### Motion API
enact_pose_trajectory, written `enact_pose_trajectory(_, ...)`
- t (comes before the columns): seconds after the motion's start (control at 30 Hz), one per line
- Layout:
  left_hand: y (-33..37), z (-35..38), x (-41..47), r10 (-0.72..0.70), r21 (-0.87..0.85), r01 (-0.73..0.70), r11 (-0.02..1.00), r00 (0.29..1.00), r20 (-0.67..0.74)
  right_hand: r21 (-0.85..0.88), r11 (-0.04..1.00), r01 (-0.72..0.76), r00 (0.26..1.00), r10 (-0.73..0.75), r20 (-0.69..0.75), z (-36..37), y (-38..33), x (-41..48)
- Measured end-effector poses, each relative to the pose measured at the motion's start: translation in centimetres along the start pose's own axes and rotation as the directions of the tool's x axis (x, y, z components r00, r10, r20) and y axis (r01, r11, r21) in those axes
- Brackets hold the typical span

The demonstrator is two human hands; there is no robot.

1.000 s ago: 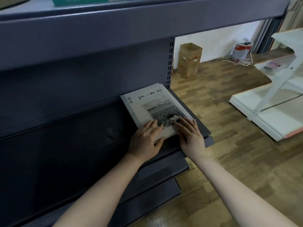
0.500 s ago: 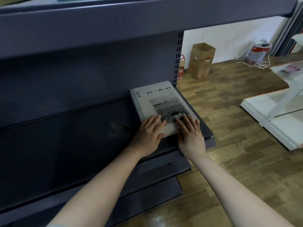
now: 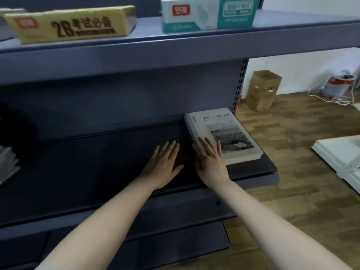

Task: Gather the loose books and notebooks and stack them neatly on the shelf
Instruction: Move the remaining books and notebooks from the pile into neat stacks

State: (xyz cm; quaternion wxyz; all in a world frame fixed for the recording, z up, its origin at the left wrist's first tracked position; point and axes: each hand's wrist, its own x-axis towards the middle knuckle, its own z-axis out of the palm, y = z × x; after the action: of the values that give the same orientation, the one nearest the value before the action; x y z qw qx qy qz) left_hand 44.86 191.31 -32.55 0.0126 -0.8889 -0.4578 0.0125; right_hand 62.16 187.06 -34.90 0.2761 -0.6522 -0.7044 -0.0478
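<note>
A stack of books topped by a pale cover with a grey photo [image 3: 222,131] lies flat at the right end of the dark grey shelf [image 3: 97,172]. My right hand [image 3: 211,160] is open, fingers straight, over the stack's near left corner. My left hand [image 3: 163,164] is open and spread above the bare shelf, just left of the stack and clear of it. More books or notebooks [image 3: 7,164] show at the far left edge of the shelf, mostly cut off.
The upper shelf [image 3: 175,49] carries a yellow box [image 3: 72,24] and a white-and-teal pack [image 3: 210,13]. Right of the shelving, on the wood floor, stand a cardboard box [image 3: 262,90], a bucket with a white cord [image 3: 337,86] and white panels [image 3: 342,158].
Both hands have slid left off the book cover; the left hand now hovers over bare shelf. The view has tilted up, bringing the upper shelf's boxes into sight.
</note>
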Motion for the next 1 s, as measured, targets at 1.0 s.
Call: enact_pose_trajectory(1.0,-33.0,-6.7,-36.9,-0.564,-0.019,0.606,0.795,0.727,-0.391,0.356,0.666,0.656,0.751,-0.622,-0.222,8.5,-50.8,9.3)
